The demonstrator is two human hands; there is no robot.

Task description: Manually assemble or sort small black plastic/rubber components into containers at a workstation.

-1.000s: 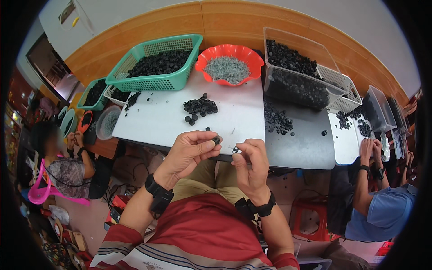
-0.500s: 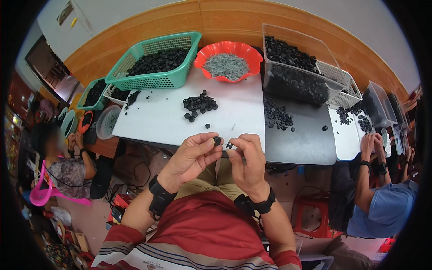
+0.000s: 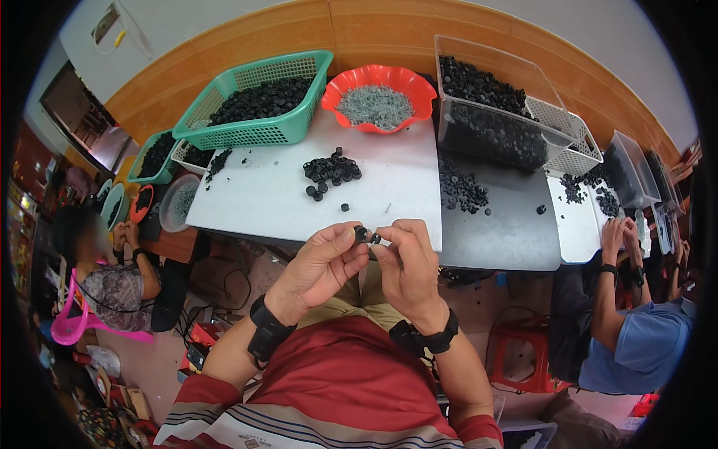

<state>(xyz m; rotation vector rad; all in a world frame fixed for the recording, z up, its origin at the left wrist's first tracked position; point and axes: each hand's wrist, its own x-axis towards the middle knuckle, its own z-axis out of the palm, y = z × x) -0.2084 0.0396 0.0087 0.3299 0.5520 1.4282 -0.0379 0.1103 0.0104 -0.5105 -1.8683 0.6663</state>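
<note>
Just over the table's front edge, my left hand (image 3: 318,262) pinches a small round black plastic piece (image 3: 361,233) between thumb and forefinger. My right hand (image 3: 411,266) grips a smaller black piece (image 3: 375,239) in its fingertips, right beside the first; whether the two touch I cannot tell. Beyond my hands, a heap of round black pieces (image 3: 336,170) lies on the white board (image 3: 247,194). One loose black piece (image 3: 345,207) and a thin metal pin (image 3: 388,208) rest nearer to me.
A green basket (image 3: 247,135) of black pieces, a red bowl (image 3: 380,73) of metal pins and a clear bin (image 3: 508,142) line the back. Small black parts (image 3: 462,191) lie on the dark tabletop at right. Co-workers sit on both sides.
My right hand has moved slightly left, bringing its black piece up close to the one in my left hand. A thin gap between the pieces has narrowed.
</note>
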